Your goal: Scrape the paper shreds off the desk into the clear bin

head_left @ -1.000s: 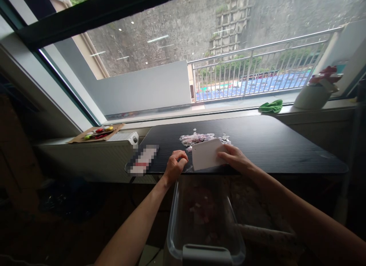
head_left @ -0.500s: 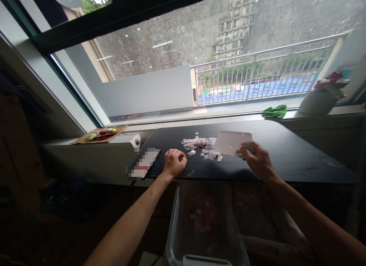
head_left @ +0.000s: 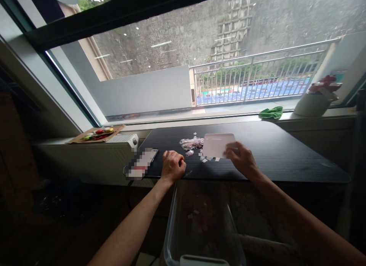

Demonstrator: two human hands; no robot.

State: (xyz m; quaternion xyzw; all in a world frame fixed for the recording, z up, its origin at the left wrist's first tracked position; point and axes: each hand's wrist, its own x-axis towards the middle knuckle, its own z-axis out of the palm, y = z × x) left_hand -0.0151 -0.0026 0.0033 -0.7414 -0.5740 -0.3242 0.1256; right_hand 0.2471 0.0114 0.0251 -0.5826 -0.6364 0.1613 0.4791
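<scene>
My right hand [head_left: 243,159] grips a flat, whitish scraper [head_left: 219,144] with rounded corners by its right end. The scraper stands over the right part of a heap of small paper scraps [head_left: 191,143] and hides some of them. A few loose scraps [head_left: 204,159] show below its lower edge. Left of the scraper, my left hand [head_left: 173,166] is curled into a loose fist near the front edge of the dark table [head_left: 274,151]. Nothing shows between its fingers.
A phone [head_left: 147,161] lies at the table's left edge. Below the front edge stands a clear plastic bin [head_left: 168,235] with scraps inside. A radiator [head_left: 85,159] is at left. On the windowsill are a green cloth [head_left: 271,112] and a pale container [head_left: 311,103].
My right hand has moved left with the scraper, which now covers more of the scraps. My left hand stays in nearly the same place, still curled. The view has shifted slightly.
</scene>
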